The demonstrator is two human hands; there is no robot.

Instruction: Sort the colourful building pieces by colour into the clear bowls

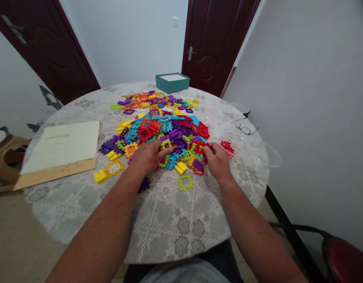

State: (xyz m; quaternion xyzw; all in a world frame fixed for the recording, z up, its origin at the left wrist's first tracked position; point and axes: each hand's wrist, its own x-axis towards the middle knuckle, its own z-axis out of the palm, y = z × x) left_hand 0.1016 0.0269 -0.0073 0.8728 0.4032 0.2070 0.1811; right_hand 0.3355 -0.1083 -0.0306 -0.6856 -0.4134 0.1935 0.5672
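Note:
A big heap of interlocking plastic pieces (166, 131) in red, purple, blue, yellow, green and orange covers the middle of a round table (181, 220). My left hand (147, 157) rests on the heap's near edge, its fingers curled over a green square piece (166, 144). My right hand (216, 159) sits at the heap's right edge and pinches a red piece (202, 147) with its fingertips. A loose green frame piece (185, 182) lies on the cloth between my hands, and a yellow block (181, 168) lies just above it.
A teal box (172, 82) stands at the far edge. A cream sheet on a cardboard board (63, 147) lies at the left. Eyeglasses (245, 128) and a clear plastic bag (252, 149) lie at the right. A red stool (345, 257) stands at the lower right. Two dark doors are behind.

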